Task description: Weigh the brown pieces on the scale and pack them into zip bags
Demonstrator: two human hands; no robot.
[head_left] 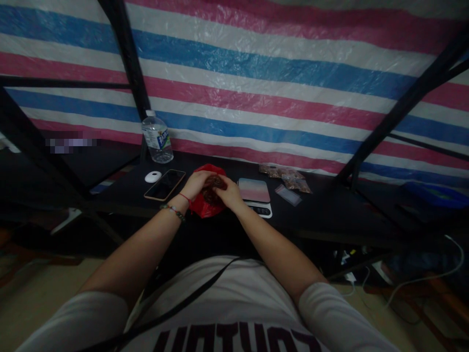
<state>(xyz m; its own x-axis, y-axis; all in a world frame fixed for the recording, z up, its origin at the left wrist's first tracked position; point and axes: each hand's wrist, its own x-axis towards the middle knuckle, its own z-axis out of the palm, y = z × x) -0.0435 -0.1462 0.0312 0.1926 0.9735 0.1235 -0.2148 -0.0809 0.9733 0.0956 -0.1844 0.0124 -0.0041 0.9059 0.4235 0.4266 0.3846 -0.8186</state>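
Observation:
In the head view my left hand (198, 184) and my right hand (230, 192) meet over a red plastic bag (205, 209) on the black table. Between them is a dark brown, shiny bundle (211, 191), and the fingers of both hands close around it from either side. Whether it is a filled bag or loose contents, I cannot tell. Right of my right hand lies a small digital scale (254, 189) with a pale, pinkish plate. Beyond it are several small clear bags (296, 182) of brown bits and a flat zip bag (288, 194).
A phone (164, 185) and a round white object (153, 176) lie to the left. A large clear plastic bottle (158, 138) stands behind them. Black metal posts (128, 54) frame the table (330, 215), with a striped plastic sheet (256, 58) at the back.

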